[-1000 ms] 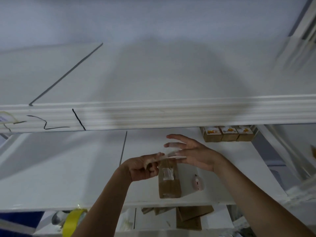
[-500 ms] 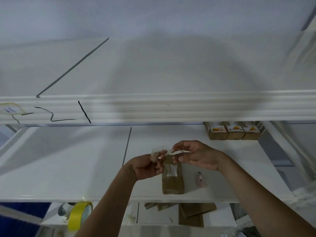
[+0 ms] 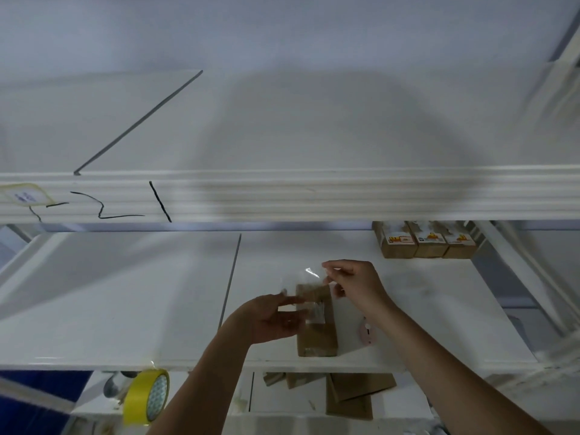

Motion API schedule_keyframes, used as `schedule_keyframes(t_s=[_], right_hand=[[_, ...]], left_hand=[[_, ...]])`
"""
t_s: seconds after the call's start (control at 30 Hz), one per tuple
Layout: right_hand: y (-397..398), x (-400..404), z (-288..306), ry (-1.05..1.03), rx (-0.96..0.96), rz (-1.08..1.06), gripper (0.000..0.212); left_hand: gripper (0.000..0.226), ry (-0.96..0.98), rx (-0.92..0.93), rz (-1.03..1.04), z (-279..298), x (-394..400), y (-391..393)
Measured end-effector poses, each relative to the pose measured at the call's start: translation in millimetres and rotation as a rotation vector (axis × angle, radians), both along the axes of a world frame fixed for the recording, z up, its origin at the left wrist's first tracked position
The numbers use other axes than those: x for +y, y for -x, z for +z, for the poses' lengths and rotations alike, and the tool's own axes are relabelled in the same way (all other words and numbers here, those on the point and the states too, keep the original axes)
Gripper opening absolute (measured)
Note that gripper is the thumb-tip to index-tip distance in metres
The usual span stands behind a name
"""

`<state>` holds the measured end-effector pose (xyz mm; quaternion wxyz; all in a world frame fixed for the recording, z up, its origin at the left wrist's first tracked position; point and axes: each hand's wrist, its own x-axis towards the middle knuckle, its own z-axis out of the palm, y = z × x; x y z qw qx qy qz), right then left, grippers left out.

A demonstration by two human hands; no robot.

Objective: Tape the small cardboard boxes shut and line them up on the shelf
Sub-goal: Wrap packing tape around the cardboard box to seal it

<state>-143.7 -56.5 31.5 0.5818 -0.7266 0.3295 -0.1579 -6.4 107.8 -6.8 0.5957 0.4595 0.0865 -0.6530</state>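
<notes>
Yellow tape roll (image 3: 146, 397) hangs at the lower shelf's edge, nearest the camera, with flat cardboard pieces (image 3: 351, 394) lying on that level to its right. Above them, on the middle shelf (image 3: 125, 309), a brown cardboard box (image 3: 317, 337) sits near the front lip, a pink object (image 3: 366, 333) just beside it. Both hands now stretch a clear tape strip (image 3: 306, 279) over the box: the left hand (image 3: 270, 318) pinches one end, the right hand (image 3: 354, 285), lifted farther from the left than half a second ago, pinches the other. Farther back, three labelled boxes (image 3: 426, 240) stand touching in a row at the right rear.
</notes>
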Motion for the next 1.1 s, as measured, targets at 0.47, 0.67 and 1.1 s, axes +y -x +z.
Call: schedule_keyframes(t_s=[0.47,0.67,1.1], right_hand=[[-10,-3,35,0.081,0.077,0.132,0.007],[-9,-3,39,0.001,0.072,0.12,0.008],[6,-12,-2,-0.021,0.204,-0.023,0.012]], left_hand=[[0.061,0.281,-0.607,-0.254,3,-7,-2],[0.017,0.274,-0.385,-0.119,-5,-2,-2],[0.022,-0.077,-0.49,0.123,-16,8,-6]])
